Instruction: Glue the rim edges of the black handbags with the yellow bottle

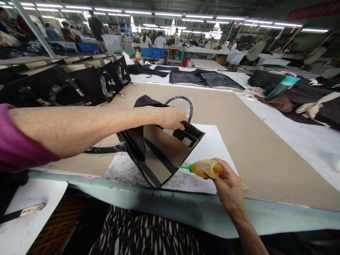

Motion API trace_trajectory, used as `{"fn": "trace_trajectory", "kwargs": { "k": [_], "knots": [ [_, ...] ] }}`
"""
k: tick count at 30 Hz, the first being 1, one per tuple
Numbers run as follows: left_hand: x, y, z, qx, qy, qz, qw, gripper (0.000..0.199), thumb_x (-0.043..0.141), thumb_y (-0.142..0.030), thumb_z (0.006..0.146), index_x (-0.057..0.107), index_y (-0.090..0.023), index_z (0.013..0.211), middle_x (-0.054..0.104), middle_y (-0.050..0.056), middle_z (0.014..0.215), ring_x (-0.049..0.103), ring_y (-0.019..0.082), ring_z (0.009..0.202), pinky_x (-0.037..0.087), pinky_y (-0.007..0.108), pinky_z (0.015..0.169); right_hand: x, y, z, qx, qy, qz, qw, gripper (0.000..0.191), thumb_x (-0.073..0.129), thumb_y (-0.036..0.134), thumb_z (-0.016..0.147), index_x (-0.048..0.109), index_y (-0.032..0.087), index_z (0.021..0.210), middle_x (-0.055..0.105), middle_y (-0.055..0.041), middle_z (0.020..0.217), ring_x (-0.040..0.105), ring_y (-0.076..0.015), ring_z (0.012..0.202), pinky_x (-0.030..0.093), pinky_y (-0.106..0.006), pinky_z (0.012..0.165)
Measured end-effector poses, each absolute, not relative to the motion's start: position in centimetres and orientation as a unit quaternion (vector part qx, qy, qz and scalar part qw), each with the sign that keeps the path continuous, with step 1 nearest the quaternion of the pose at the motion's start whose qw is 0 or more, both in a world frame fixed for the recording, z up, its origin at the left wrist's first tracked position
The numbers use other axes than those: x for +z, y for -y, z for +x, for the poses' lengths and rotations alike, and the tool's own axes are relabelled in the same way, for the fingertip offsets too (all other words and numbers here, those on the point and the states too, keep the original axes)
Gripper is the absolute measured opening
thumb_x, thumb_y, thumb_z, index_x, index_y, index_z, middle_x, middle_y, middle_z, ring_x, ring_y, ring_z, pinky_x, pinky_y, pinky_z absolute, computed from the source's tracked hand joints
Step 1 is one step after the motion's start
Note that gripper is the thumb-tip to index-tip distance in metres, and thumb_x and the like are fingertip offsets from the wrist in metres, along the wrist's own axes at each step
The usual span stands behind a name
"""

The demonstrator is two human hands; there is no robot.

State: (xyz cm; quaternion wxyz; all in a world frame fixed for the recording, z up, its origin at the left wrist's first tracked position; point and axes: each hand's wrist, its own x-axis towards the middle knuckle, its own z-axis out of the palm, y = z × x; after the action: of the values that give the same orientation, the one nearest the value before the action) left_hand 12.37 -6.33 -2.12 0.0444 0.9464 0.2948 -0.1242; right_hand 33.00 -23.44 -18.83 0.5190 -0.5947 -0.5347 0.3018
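Observation:
A black handbag point(156, 152) with a beige inside lies tilted on a stained white sheet point(209, 141), its opening towards me. My left hand point(175, 118) reaches across from the left and grips the bag's upper edge, fingers curled over it. One plastic-wrapped handle point(190, 104) arches up behind the bag; another handle point(106, 149) sticks out to the left. In my right hand point(230, 180) is a squeeze bottle point(205, 168) of yellowish liquid, fingers wrapped round it. Its thin green nozzle points left, its tip at the bag's lower right edge.
Several black handbags point(79, 83) stand in a row at the back left. Dark fabric panels point(205, 78) lie at the table's far side. Dark cloth point(281, 95) is piled at the right, with a teal-topped container point(284, 86) on it. A strap with a metal end point(32, 209) lies lower left.

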Motion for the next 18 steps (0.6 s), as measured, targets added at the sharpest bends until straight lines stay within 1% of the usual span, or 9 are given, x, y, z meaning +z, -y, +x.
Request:
{"fn": "trace_trajectory", "kwargs": {
  "k": [3,8,12,16,18],
  "knots": [
    [-1.6,7.4,11.4,-0.124,-0.299,0.945,0.052,0.018,0.053,-0.022,0.089,0.069,-0.018,0.095,0.068,0.0,0.077,0.057,0.013,0.068,0.036,0.022,0.06,-19.3,23.8,32.7,0.303,0.546,-0.596,0.505,0.027,0.064,0.029,0.078,0.062,0.021,0.103,0.067,-0.0037,0.09,0.065,-0.0212,0.075,0.055,-0.032,0.07],
    [-0.7,9.3,9.7,-0.144,-0.31,0.938,0.054,0.014,0.056,-0.022,0.087,0.068,-0.02,0.093,0.066,-0.001,0.072,0.057,0.013,0.065,0.035,0.021,0.059,-18.8,24.2,32.3,0.315,0.553,-0.597,0.487,0.028,0.063,0.03,0.08,0.06,0.022,0.106,0.066,-0.0039,0.092,0.064,-0.022,0.077,0.054,-0.033,0.069],
    [-0.5,10.6,8.1,-0.139,-0.316,0.937,0.048,0.013,0.057,-0.024,0.087,0.067,-0.02,0.094,0.066,0.0,0.072,0.057,0.014,0.065,0.035,0.022,0.057,-17.5,24.4,31.7,0.317,0.584,-0.604,0.44,0.03,0.06,0.031,0.081,0.055,0.023,0.11,0.065,-0.004,0.094,0.063,-0.0231,0.078,0.053,-0.035,0.071],
    [-0.7,11.6,6.7,-0.118,-0.323,0.938,0.051,0.012,0.056,-0.024,0.089,0.065,-0.019,0.094,0.067,0.002,0.079,0.061,0.015,0.073,0.039,0.021,0.062,-15.5,24.7,30.5,0.288,0.648,-0.596,0.376,0.034,0.058,0.029,0.081,0.051,0.025,0.115,0.064,-0.0057,0.108,0.062,-0.0246,0.092,0.049,-0.036,0.08],
    [-1.0,11.9,6.2,-0.112,-0.329,0.937,0.043,0.013,0.054,-0.025,0.09,0.064,-0.019,0.094,0.067,0.002,0.078,0.061,0.016,0.073,0.04,0.022,0.063,-14.7,24.9,30.0,0.29,0.671,-0.587,0.348,0.037,0.057,0.027,0.08,0.05,0.026,0.116,0.063,-0.0062,0.112,0.062,-0.0247,0.094,0.049,-0.036,0.08]
  ]
}}
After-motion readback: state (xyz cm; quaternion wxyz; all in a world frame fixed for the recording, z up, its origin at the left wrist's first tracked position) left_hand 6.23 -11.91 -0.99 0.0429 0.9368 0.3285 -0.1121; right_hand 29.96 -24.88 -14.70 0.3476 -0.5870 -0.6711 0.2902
